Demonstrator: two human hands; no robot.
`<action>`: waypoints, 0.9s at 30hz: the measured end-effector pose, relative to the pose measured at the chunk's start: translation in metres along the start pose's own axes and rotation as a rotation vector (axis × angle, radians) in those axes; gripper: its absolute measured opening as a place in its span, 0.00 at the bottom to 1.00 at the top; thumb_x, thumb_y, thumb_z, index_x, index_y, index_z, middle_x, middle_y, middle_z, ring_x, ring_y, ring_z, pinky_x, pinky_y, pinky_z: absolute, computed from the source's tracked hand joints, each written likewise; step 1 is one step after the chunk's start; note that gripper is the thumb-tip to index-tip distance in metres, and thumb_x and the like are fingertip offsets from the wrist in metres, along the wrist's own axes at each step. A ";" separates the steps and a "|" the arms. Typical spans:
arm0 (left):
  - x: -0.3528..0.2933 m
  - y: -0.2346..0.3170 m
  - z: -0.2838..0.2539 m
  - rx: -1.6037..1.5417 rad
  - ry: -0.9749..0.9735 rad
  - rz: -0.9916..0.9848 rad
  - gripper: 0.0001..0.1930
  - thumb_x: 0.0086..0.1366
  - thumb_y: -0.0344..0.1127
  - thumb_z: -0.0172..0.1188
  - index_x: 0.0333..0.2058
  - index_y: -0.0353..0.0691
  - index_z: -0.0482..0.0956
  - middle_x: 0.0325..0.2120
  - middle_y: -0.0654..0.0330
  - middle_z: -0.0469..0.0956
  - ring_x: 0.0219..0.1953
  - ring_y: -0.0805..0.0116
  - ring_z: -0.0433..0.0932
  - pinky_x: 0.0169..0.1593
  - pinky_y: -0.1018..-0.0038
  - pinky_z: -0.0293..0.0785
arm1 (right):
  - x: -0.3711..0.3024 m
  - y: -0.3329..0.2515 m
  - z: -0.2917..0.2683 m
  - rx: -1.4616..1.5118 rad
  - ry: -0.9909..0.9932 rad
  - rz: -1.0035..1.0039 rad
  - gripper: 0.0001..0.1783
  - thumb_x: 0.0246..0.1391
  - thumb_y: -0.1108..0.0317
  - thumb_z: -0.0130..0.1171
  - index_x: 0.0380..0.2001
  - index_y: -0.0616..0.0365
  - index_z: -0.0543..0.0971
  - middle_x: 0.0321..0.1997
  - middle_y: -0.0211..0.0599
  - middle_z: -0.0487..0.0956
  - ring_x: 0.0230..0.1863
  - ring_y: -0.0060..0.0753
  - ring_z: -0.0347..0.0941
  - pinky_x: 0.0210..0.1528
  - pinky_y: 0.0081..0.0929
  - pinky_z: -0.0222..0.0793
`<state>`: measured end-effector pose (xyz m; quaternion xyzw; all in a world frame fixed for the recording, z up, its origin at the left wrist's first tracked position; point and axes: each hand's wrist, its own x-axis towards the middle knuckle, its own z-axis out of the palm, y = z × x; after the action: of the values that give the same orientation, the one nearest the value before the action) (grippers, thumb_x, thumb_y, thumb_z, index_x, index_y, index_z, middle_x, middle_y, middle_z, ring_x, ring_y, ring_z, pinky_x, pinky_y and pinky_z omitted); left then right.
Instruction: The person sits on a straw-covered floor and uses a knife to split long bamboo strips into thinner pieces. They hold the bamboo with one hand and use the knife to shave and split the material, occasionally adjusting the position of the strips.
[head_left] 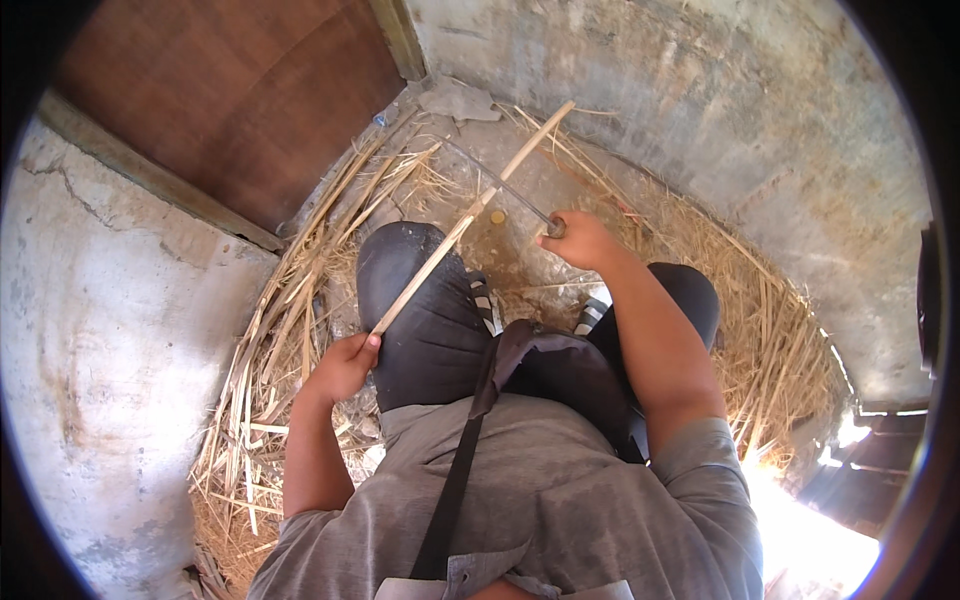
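Observation:
My left hand [343,368] is closed around the lower end of a long, pale bamboo strip [430,263], beside my left knee. The strip slants up and away to the right, passing over the thigh. In my right hand [582,240] is the handle of a long, thin-bladed knife [527,204], in front of my right knee. Its dark blade points to the far left and crosses the strip at about its upper third. Whether the edge bites into the strip cannot be made out.
Split strips [290,320] lie heaped along the left. Shavings [740,290] cover the ground on the right below a stained wall [690,90]. A brown panel [240,90] stands at the far left, and a flat stone [458,100] lies in the far corner. A dark strap [462,470] crosses my shirt.

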<state>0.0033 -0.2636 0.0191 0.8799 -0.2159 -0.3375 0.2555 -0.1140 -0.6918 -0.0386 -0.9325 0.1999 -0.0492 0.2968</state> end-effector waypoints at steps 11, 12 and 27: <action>-0.016 0.012 0.021 0.288 0.328 0.189 0.21 0.76 0.47 0.52 0.31 0.35 0.75 0.25 0.39 0.78 0.31 0.33 0.78 0.36 0.49 0.72 | 0.001 -0.012 -0.009 -0.058 -0.097 -0.020 0.29 0.53 0.47 0.67 0.48 0.60 0.82 0.45 0.54 0.83 0.50 0.58 0.79 0.54 0.47 0.74; -0.017 0.013 0.024 0.298 0.340 0.199 0.20 0.76 0.47 0.52 0.31 0.35 0.74 0.25 0.39 0.78 0.31 0.33 0.78 0.35 0.49 0.72 | 0.004 0.008 -0.001 -0.006 -0.010 0.053 0.30 0.52 0.46 0.67 0.49 0.60 0.82 0.45 0.55 0.83 0.51 0.58 0.79 0.54 0.46 0.74; -0.020 0.013 0.027 0.342 0.418 0.237 0.17 0.75 0.44 0.53 0.32 0.36 0.74 0.25 0.40 0.79 0.32 0.34 0.78 0.36 0.48 0.73 | -0.004 -0.041 -0.006 -0.107 -0.326 -0.151 0.30 0.51 0.48 0.68 0.49 0.60 0.82 0.46 0.55 0.83 0.51 0.58 0.79 0.54 0.47 0.74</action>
<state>-0.0324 -0.2714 0.0190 0.9294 -0.3134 -0.0753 0.1799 -0.1047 -0.6627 -0.0101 -0.9550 0.0808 0.0909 0.2705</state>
